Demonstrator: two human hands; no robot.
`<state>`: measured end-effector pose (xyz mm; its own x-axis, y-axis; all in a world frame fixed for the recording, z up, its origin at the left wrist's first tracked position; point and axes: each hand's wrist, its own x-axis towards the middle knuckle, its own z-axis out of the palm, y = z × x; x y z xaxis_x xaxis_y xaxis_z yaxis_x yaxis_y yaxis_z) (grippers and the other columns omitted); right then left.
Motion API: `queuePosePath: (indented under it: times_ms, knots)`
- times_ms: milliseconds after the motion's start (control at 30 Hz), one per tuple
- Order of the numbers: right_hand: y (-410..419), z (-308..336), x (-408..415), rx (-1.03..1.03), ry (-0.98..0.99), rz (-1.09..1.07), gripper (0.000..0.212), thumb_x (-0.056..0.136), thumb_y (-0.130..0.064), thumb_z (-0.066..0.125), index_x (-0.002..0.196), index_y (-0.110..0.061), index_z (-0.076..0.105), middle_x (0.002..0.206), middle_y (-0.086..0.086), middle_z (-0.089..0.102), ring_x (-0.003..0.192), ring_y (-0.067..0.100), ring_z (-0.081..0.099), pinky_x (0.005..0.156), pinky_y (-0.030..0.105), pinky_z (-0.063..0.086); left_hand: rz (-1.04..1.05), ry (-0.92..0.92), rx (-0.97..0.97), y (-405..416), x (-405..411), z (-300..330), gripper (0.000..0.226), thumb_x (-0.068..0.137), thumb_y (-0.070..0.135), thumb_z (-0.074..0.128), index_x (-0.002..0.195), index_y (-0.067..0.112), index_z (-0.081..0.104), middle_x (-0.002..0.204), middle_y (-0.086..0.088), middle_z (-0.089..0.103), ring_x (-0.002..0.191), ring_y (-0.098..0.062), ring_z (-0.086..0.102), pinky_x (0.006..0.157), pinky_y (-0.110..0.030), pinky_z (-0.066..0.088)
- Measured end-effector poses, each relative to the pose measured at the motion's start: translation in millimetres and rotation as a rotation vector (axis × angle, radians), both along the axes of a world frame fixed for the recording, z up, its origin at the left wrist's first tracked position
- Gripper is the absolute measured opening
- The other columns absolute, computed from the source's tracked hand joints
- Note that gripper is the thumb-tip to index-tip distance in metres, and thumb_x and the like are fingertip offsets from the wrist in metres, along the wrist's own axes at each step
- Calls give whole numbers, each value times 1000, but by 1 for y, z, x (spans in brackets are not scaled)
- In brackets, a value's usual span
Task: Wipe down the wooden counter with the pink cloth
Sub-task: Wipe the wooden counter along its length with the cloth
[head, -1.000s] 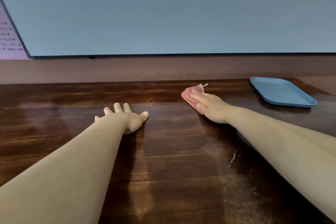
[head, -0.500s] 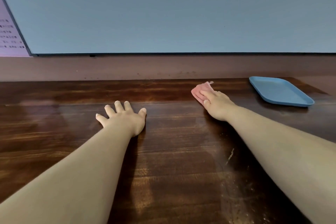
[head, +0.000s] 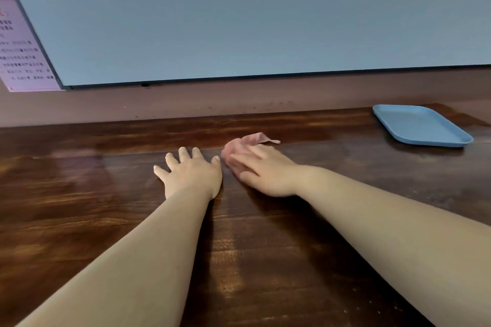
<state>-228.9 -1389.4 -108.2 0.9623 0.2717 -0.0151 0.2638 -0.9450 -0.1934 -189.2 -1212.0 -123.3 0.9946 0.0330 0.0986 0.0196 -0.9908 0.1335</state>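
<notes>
Both hands lie flat: the left hand (head: 191,175) spread on the wooden counter (head: 79,194), the right hand (head: 265,170) pressing the pink cloth (head: 247,142) just beside it, at centre. Wiping looks midway; specks toward 5 o'clock and ground near the blue tray (head: 419,126) at 2 o'clock seem left.
</notes>
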Motion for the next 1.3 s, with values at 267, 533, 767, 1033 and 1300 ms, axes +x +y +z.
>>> queuePosePath:
  times_ms: [267,533,767,1033,1300]
  knots:
    - [31,4,2,37,-10,-180,49,104,-42,28,153,-41,28,163,3,17,148,30,14,121,47,15,1,-15,-20,1,2,-2,55,98,42,12,150,23,20,160,-3,13,145,-34,4,112,-59,4]
    - [47,5,5,65,5,-298,50,105,-42,23,156,-40,22,167,1,-1,151,28,5,123,44,8,-9,-28,-17,1,0,1,51,100,31,16,149,24,23,159,-2,14,145,-32,5,114,-58,5]
    - [9,2,6,108,-24,-127,50,103,-34,30,153,-37,30,167,-2,8,146,30,21,119,47,23,-8,-26,-49,2,3,-1,53,99,37,14,149,24,24,159,-1,14,146,-30,5,113,-59,4]
    - [-15,-1,-10,108,25,5,51,105,-35,31,156,-36,25,167,-3,6,151,26,7,123,42,9,-118,-78,-72,0,3,-3,53,100,41,14,149,25,24,159,7,16,147,-14,4,108,-67,-3]
    - [-31,-2,-2,73,-15,-253,50,104,-34,27,153,-42,27,167,-3,6,151,29,9,122,48,17,-115,-94,-45,1,2,-2,54,100,41,14,149,23,25,159,3,18,147,-16,8,113,-56,-6]
